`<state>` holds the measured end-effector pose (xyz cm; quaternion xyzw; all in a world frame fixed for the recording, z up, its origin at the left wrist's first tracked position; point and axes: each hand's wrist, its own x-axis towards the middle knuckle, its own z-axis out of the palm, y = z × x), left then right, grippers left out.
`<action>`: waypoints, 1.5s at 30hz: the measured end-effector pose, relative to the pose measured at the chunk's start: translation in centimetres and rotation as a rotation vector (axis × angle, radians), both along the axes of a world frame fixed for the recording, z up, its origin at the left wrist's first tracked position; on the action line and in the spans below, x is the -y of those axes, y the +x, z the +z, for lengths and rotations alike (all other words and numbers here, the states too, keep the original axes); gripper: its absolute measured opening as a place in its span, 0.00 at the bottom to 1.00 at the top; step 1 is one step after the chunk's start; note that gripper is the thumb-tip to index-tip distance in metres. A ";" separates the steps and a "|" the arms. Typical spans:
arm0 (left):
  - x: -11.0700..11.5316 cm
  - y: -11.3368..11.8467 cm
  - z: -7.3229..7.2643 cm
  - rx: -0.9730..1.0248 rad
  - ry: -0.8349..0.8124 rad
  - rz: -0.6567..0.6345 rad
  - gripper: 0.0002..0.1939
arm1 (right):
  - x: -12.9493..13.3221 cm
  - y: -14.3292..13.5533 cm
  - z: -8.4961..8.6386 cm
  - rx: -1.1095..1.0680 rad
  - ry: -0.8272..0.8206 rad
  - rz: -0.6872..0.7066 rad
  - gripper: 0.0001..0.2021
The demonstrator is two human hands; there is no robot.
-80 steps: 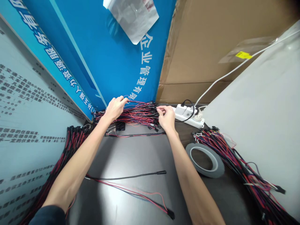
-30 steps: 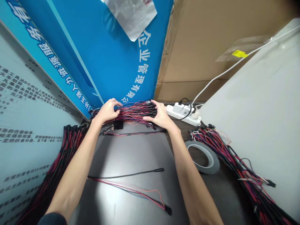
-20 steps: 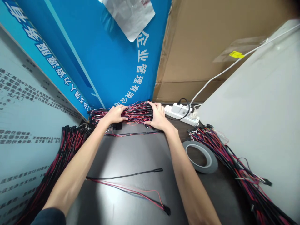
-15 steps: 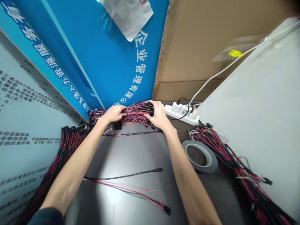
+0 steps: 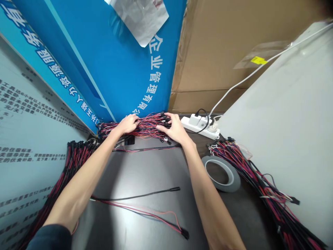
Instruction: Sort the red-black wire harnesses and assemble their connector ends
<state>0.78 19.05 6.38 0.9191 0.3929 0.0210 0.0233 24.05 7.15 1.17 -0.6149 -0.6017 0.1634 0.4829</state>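
Note:
A bundle of red and black wires (image 5: pixel 149 125) with small dark connectors at its right end lies along the foot of the blue panel. My left hand (image 5: pixel 127 124) lies over its middle, fingers curled onto the wires. Around the right end is my right hand (image 5: pixel 174 129), thumb in front and fingers behind, near the connectors. Closer to me on the dark table (image 5: pixel 148 170), a loose wire harness (image 5: pixel 145 211) spreads into a black lead and thin red wires ending in a black connector. A dark flat object (image 5: pixel 129 140) shows partly under the bundle.
A white power strip (image 5: pixel 200 127) with plugs stands right of my right hand. Nearer are a roll of grey tape (image 5: pixel 221 173) and a long wire bundle (image 5: pixel 260 184). Another wire bundle (image 5: pixel 70 166) runs along the left. A blue panel (image 5: pixel 117 76) and a cardboard sheet (image 5: pixel 208 62) close off the back.
The wires under my hands have spread out a little and lie flatter. My right thumb has shifted slightly left, and both hands stay on the bundle.

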 end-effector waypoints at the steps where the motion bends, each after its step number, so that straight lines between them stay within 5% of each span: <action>1: 0.2 0.0 -0.1 -0.001 0.004 0.002 0.19 | 0.1 -0.1 -0.1 0.071 -0.023 0.017 0.43; 4: 0.9 -0.2 -0.1 -0.020 0.016 -0.020 0.21 | 0.2 -0.5 -0.6 0.207 -0.042 -0.006 0.51; 10: 2.6 -0.5 -0.3 -0.050 0.089 -0.069 0.34 | 0.0 0.0 -0.7 0.093 0.065 -0.013 0.33; 18: 1.9 -0.7 -1.0 0.014 0.130 -0.073 0.27 | -0.2 -0.2 0.0 0.058 0.179 -0.083 0.14; 26: 1.6 0.5 -0.5 0.011 0.130 0.006 0.19 | -1.1 0.3 -0.2 -0.058 0.164 -0.131 0.14; 29: 1.1 0.7 -0.7 0.032 0.116 0.013 0.19 | -0.7 0.5 0.0 -0.038 0.130 -0.067 0.21; 33: 1.0 0.3 -0.7 0.032 0.083 -0.019 0.23 | 0.0 0.5 -0.3 0.164 0.032 0.069 0.53; 36: 1.4 -0.1 -0.3 0.007 0.024 -0.040 0.33 | 0.1 0.2 -0.6 0.282 -0.044 0.060 0.65; 41: 2.7 -0.7 0.1 -0.054 -0.006 -0.090 0.63 | 0.3 0.5 0.1 0.292 -0.006 0.074 0.50; 45: 3.4 -0.7 0.2 -0.082 0.081 -0.088 0.48 | 0.5 1.0 0.8 0.240 0.073 0.092 0.28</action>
